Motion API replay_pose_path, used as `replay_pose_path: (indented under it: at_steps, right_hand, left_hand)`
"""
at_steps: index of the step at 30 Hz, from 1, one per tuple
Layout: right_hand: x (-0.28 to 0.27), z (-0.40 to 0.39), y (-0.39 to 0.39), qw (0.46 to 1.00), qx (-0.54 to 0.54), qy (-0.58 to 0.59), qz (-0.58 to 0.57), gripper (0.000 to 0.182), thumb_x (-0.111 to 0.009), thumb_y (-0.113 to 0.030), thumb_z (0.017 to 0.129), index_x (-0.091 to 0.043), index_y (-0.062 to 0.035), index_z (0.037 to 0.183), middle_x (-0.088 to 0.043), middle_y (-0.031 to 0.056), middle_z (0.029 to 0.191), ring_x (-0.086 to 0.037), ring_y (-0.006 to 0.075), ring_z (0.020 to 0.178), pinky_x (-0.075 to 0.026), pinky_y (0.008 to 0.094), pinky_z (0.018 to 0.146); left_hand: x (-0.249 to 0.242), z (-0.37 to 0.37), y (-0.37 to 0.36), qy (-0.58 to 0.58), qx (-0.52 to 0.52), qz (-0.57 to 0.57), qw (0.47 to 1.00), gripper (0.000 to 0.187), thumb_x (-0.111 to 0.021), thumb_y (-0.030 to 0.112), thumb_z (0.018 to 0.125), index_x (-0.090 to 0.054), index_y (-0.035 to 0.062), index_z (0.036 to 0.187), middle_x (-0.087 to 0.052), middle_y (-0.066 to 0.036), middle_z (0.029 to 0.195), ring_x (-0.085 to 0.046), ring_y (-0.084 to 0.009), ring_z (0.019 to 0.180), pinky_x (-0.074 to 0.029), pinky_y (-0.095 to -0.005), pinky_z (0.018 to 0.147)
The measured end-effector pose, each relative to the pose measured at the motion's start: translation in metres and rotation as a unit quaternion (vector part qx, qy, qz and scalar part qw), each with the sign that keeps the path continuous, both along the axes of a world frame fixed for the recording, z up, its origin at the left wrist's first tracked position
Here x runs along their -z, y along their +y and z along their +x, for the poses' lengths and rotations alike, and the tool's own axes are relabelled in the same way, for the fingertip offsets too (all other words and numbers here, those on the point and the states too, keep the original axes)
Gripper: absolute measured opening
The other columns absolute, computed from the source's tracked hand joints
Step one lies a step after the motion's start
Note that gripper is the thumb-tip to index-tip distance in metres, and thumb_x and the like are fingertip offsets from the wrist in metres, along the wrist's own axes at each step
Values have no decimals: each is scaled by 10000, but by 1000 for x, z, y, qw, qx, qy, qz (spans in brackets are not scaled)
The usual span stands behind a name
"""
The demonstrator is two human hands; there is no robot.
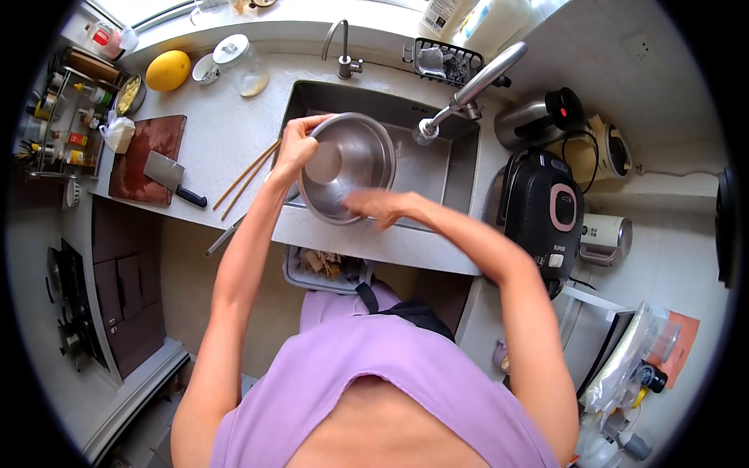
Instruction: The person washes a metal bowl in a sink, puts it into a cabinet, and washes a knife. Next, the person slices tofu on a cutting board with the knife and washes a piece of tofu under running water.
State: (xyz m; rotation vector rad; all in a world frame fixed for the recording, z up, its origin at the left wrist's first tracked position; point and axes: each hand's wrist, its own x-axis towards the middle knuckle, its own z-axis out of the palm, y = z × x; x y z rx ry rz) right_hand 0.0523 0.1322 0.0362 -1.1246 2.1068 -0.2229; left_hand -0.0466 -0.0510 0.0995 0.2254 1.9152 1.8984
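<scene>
Lilac cloth (pixel 308 370) fills the foreground of a kitchen. At left on the pale counter (pixel 211 101), one cleaver (pixel 173 178) lies across one reddish board (pixel 129 175); next come two chopsticks (pixel 246 173). The left hand (pixel 298 146) grips the rim of one metal bowl (pixel 367 152) – it hides part of the sink (pixel 425 175). Blurred, the right hand (pixel 378 205) is at the bowl's near side – whether closed, I cannot tell. Two taps (pixel 468 90) stand beyond; one black cooker (pixel 542 214) sits rightward.
</scene>
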Motion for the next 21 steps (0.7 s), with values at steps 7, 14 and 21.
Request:
replay_pose_path:
  at_steps: [7, 14, 21]
  right_hand:
    - [5, 1, 4, 953, 218, 211, 15, 691, -450, -343, 895, -293, 107, 1396, -272, 234, 1494, -243, 311, 1407, -180, 406, 1162]
    - [-8, -4, -3, 975, 155, -157, -37, 616, -384, -370, 957, -277, -3, 1439, -258, 235, 1497, -231, 326, 1408, -195, 392, 1161]
    - [2, 3, -38, 783, 436, -243, -370, 681, -311, -433, 1001, -107, -5, 1489, -167, 178, 1537, -160, 260, 1424, -135, 357, 1167]
  left_hand:
    - [-6, 19, 8, -58, -33, 37, 997, 589, -411, -190, 619, -676, -16, 1115, -694, -105, 993, -643, -137, 856, -513, -238, 755]
    - [8, 7, 12, -68, -24, 45, 996, 670, -369, -163, 551, -683, 3, 1119, -694, -68, 957, -616, -79, 745, -439, -171, 562]
    - [21, 9, 35, -42, -70, -2, 997, 536, -432, -148, 660, -684, -3, 1111, -695, -74, 967, -611, -91, 775, -451, -199, 633]
